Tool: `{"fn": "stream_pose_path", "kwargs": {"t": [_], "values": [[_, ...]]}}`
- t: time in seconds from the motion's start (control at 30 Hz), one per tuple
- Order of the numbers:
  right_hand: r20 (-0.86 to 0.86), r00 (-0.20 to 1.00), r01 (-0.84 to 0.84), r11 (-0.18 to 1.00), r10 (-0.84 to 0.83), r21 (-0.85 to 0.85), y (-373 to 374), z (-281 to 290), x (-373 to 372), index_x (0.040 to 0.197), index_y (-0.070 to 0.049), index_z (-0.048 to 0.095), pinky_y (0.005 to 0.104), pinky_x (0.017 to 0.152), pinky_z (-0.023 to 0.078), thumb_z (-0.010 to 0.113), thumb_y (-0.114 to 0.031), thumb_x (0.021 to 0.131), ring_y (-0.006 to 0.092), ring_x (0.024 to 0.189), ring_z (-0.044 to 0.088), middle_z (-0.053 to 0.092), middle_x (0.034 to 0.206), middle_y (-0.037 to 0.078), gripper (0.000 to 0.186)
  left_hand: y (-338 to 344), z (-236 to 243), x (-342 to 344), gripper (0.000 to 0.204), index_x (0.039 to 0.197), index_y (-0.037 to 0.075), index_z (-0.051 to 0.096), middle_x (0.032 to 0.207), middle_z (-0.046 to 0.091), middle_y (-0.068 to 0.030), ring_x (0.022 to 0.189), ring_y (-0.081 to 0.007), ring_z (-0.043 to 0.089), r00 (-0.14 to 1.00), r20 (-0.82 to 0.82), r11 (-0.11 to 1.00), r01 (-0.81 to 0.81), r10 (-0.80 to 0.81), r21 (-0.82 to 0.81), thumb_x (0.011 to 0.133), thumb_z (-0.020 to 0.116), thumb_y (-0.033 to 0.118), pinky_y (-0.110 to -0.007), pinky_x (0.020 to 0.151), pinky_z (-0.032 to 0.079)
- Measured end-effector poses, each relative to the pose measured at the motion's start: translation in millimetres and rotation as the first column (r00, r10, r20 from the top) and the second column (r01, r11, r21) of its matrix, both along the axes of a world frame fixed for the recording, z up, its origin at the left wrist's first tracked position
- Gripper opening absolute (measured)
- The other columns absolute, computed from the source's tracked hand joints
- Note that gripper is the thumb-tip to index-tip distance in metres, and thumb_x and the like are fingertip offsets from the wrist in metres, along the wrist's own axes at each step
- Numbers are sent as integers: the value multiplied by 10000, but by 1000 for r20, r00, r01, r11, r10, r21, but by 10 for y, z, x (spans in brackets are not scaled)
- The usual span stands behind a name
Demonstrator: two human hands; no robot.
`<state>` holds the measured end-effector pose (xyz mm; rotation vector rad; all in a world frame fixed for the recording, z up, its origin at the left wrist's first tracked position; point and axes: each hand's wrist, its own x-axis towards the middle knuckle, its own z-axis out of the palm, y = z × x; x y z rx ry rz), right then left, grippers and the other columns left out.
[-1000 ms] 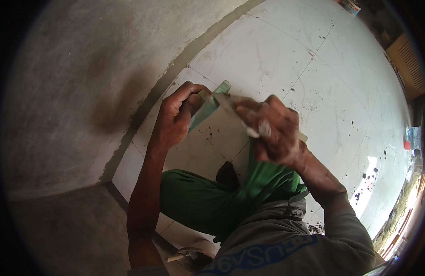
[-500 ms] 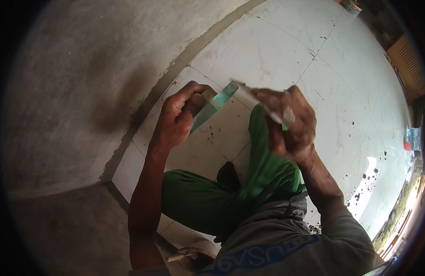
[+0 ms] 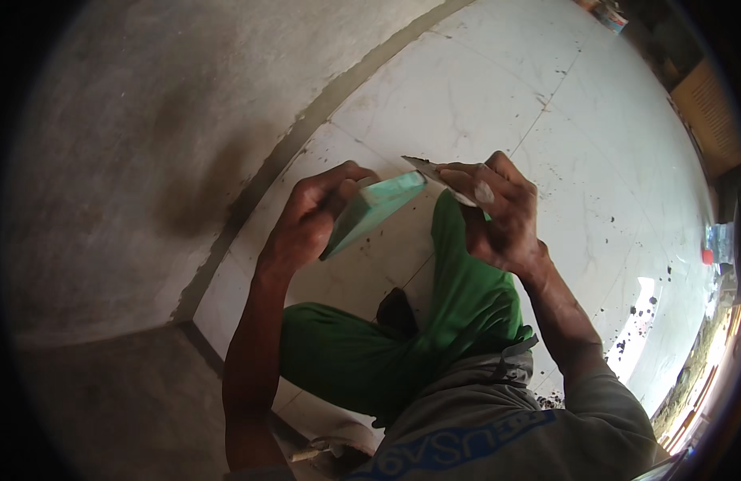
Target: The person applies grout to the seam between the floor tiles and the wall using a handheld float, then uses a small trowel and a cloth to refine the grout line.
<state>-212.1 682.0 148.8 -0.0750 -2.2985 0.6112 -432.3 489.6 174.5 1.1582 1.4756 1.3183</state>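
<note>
Above my crossed green-clad legs, my left hand (image 3: 301, 215) grips a flat, pale-green translucent-looking piece (image 3: 377, 207) whose exact kind I cannot make out. It tilts up toward the right. My right hand (image 3: 503, 210) is closed around a thin, flat metal scraper blade (image 3: 423, 167), with a dark smear along its far tip. The blade's side lies at or very close to the green piece's right end; contact cannot be told. Pale residue sticks to a finger of my right hand.
White marbled floor tiles (image 3: 579, 176) spread to the right, with dark crumbs (image 3: 643, 313) scattered on them. A bare grey wall (image 3: 146, 120) rises at the left. Near my left forearm stands a bowl (image 3: 350, 457) with a tool across it. A clear bottle with a red cap (image 3: 708, 256) is at far right.
The green piece has turned flatter, showing more of its broad face. My right hand has shifted slightly left, and the blade has dropped a little beside the piece's end.
</note>
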Motion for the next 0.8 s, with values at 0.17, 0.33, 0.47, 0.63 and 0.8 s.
{"fn": "stream_pose_path", "kwargs": {"t": [0.17, 0.33, 0.47, 0.63, 0.8], "values": [[-304, 940, -44, 831, -153, -554, -94, -60, 4, 1129, -7, 722, 306, 656, 494, 677, 19, 975, 168, 757, 626, 763, 1000, 92, 162, 36, 4, 11, 290, 1177, 8, 696, 971, 654, 3, 890, -77, 568, 985, -65, 986, -163, 161, -27, 1100, 490, 197, -259, 815, 470], [-369, 887, -449, -335, -278, -828, -198, 241, -478, 1013, -52, 719, 280, 667, 512, 667, -289, 1059, 94, 751, 630, 705, 908, 23, 247, 93, -164, 64, 273, 1201, 7, 680, 1023, 690, -17, 929, -84, 604, 955, 192, 973, -217, 227, -74, 1054, 487, 132, -262, 834, 485], [-431, 883, -470, -380, -187, -797, -399, -62, -712, 1166, -11, 668, 381, 775, 626, 665, -282, 1060, 187, 875, 723, 721, 1015, 80, 291, 131, -135, 161, 272, 1225, 13, 672, 1084, 710, -31, 980, -100, 642, 968, 101, 973, -231, 229, 6, 1063, 513, 162, -274, 875, 512], [-340, 919, -395, -444, -201, -805, -651, -73, -723, 1101, -29, 695, 346, 737, 608, 640, -233, 1076, 154, 861, 713, 725, 989, 56, 212, 44, -221, 78, 300, 1275, 26, 668, 1160, 717, -56, 1043, -116, 669, 922, 226, 947, -323, 314, 2, 1075, 535, 207, -303, 928, 532], [-164, 986, -163, -450, -37, -878, -763, -262, -555, 1033, -50, 713, 318, 688, 544, 655, -216, 1067, 118, 803, 642, 676, 911, 16, 180, -61, -183, -176, 367, 1330, 35, 660, 1208, 721, -66, 1098, -145, 689, 846, 364, 882, -456, 390, 117, 1081, 586, 294, -312, 942, 545]]}}
